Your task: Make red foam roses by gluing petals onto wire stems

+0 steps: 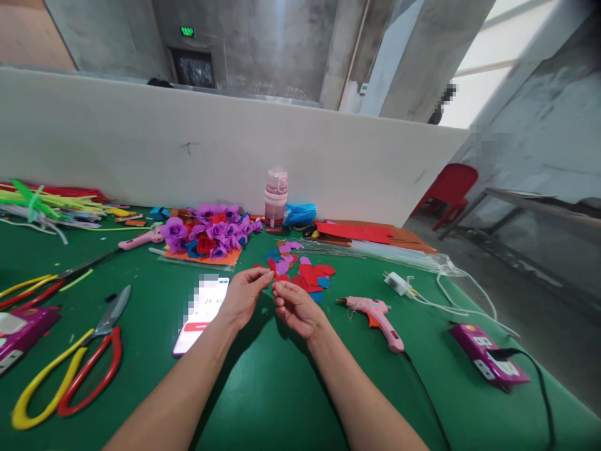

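My left hand [248,293] pinches a small red petal piece [272,267] between thumb and fingers above the middle of the green table. Close beside it, my right hand [298,307] is closed with thumb and forefinger together near the same piece; whether it grips the edge is too small to tell. Just beyond both hands lies a loose pile of cut petals [307,277] in red, purple, blue and brown. Farther back on the left sits a heap of finished purple, red and blue flowers [218,232] on an orange sheet.
A pink glue gun [373,308] with a cord lies right of my hands. A lit phone [204,313] and red-yellow scissors [94,357] lie left. A pink bottle [276,200] stands by the white partition [188,138]. A purple power strip [488,357] is at far right.
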{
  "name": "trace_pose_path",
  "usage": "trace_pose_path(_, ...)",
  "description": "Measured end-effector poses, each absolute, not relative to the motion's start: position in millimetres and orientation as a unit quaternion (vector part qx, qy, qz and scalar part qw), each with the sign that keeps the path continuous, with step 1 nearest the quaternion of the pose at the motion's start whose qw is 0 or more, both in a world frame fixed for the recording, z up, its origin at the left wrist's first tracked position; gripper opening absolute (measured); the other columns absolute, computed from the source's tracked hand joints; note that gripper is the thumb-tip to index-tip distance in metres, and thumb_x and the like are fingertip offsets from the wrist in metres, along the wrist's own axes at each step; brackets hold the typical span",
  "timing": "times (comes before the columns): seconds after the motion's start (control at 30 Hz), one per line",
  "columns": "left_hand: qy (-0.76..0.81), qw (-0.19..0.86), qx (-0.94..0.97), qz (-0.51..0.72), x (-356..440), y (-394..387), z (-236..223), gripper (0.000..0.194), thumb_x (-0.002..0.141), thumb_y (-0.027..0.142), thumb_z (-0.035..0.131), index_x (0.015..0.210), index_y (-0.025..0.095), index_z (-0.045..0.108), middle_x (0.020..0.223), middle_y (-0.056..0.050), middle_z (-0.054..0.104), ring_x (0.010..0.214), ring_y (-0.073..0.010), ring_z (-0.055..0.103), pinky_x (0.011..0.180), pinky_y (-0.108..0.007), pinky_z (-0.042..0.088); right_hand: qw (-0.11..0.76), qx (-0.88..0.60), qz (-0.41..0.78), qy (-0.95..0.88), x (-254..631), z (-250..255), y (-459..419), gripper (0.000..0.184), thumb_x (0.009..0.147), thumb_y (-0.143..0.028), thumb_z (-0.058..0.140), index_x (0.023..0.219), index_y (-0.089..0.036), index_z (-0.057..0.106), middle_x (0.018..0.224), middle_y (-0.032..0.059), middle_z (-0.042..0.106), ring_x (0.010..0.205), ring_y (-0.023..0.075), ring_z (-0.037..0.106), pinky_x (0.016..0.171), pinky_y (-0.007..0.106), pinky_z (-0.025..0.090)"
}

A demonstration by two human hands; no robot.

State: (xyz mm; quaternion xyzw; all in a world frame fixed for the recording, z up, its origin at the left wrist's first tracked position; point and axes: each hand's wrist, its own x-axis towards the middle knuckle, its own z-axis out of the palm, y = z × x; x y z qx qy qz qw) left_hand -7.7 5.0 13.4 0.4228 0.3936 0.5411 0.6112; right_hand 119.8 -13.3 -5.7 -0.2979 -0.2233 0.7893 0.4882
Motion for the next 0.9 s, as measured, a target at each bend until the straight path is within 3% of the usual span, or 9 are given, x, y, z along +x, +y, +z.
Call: trace_pose_path(0.9,0.366,0.626,0.351,0.592,-1.0,1.2,14.7,0.026,0.051,0.031,0.083,0.063,0.015,0.067,0.062,0.001,0.058,0.058,-0.0082,0.05,0.057,-0.02,0.042,0.468,-0.276,0.809,-0.223,120.3,-2.5,-14.5,0.029,0.059,-0.024,0.084,0.074,-0.014,0.061,0.063,-0.0058,0.059,0.045,0.0005,0.05,0.04,0.008,0.044)
